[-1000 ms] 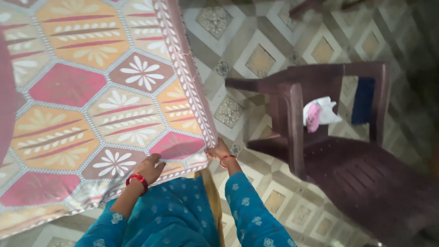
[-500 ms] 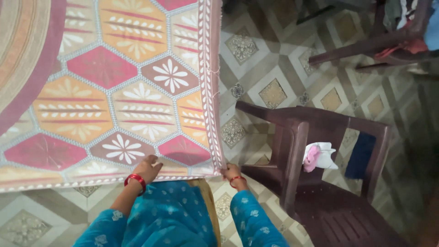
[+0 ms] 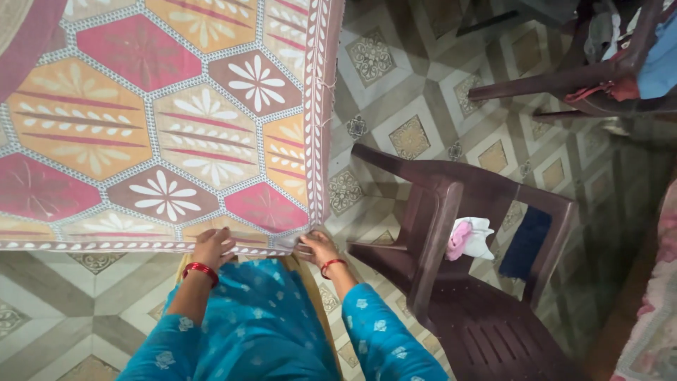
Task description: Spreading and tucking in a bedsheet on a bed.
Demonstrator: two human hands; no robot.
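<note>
A large patterned cloth (image 3: pixel 176 127) with pink, orange and brown hexagons and a white-leaf border lies spread over the tiled floor (image 3: pixel 423 106). My left hand (image 3: pixel 213 245) rests on its near hem, fingers curled over the edge. My right hand (image 3: pixel 317 247) pinches the cloth's near right corner. Both wrists wear red bangles and both arms are in blue printed sleeves.
A dark brown plastic chair (image 3: pixel 451 254) stands just right of my right hand, with a pink and white rag (image 3: pixel 471 238) on its arm. A second chair (image 3: pixel 585 70) with clothes sits at the top right. A dark red rug edge (image 3: pixel 28 35) shows top left.
The view has tilted and shifted; the cloth now lies squarer, with its right edge running straight up. My hands stay on the near hem and corner, the right hand gripping the corner.
</note>
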